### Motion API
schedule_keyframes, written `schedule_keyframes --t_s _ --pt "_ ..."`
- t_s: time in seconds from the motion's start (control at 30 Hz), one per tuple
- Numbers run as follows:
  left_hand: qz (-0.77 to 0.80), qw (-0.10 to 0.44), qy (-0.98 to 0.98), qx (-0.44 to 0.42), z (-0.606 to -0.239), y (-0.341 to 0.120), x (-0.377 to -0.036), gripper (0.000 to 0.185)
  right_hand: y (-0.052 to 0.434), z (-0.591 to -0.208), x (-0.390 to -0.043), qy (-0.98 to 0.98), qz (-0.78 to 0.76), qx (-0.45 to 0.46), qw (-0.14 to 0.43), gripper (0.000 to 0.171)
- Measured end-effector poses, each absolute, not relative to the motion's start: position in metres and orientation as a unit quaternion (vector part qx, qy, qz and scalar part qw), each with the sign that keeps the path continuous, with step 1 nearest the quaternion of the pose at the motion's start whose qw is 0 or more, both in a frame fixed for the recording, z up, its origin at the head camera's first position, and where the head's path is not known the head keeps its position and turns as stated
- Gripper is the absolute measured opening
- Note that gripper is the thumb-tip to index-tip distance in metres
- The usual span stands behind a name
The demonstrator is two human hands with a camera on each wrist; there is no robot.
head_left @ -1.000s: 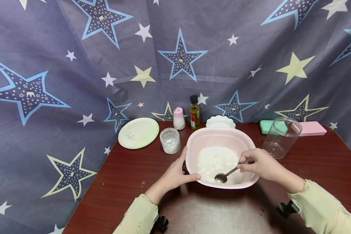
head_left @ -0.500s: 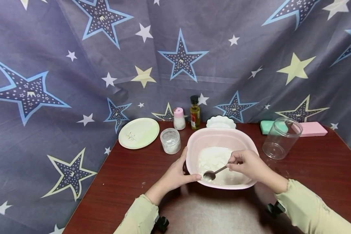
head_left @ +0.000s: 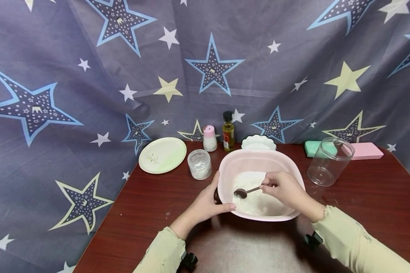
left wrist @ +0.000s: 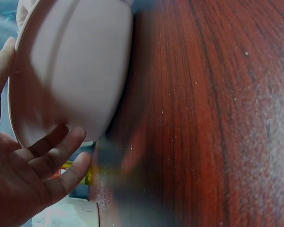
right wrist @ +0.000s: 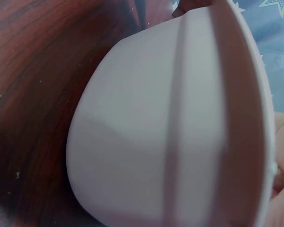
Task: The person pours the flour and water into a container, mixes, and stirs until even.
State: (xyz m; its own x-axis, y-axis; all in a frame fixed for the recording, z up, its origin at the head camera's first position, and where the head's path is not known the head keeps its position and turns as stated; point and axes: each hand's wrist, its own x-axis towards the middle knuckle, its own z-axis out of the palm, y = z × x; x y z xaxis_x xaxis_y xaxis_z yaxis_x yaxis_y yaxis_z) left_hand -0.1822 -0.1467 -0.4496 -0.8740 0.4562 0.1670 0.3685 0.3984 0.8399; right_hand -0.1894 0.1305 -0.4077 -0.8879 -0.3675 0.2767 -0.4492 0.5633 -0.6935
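While the pink bowl [head_left: 259,161] sits mid-desk holding white flour [head_left: 256,195], the right hand [head_left: 281,187] pinches a spoon [head_left: 246,190] over it and the left hand [head_left: 208,203] clasps the bowl's near-left rim. Beyond stand a powder-filled small jar [head_left: 199,164], an empty clear jar [head_left: 329,162], an oil bottle [head_left: 228,131] and a green plate [head_left: 162,154].

Bowl [head_left: 259,161] mid-table [head_left: 140,212]; plate [head_left: 162,154] to its left, jar [head_left: 329,162] right.

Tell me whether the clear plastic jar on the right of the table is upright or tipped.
Tipped. The clear plastic jar leans with its open mouth angled up toward the pink block; it looks empty.
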Motion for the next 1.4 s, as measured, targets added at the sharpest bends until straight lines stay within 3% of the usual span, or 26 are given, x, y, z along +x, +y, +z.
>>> schedule_keyframes --t_s 0.87,1.4 --pt "0.494 0.043 0.832 0.25 -0.452 -0.148 -0.182 0.111 0.153 -0.405 -0.212 -0.934 0.304 0.136 0.128 0.015" --pt "0.493 0.049 0.835 0.24 -0.45 -0.147 -0.182 0.112 0.191 -0.383 -0.195 -0.946 0.284 0.135 0.08 0.014"
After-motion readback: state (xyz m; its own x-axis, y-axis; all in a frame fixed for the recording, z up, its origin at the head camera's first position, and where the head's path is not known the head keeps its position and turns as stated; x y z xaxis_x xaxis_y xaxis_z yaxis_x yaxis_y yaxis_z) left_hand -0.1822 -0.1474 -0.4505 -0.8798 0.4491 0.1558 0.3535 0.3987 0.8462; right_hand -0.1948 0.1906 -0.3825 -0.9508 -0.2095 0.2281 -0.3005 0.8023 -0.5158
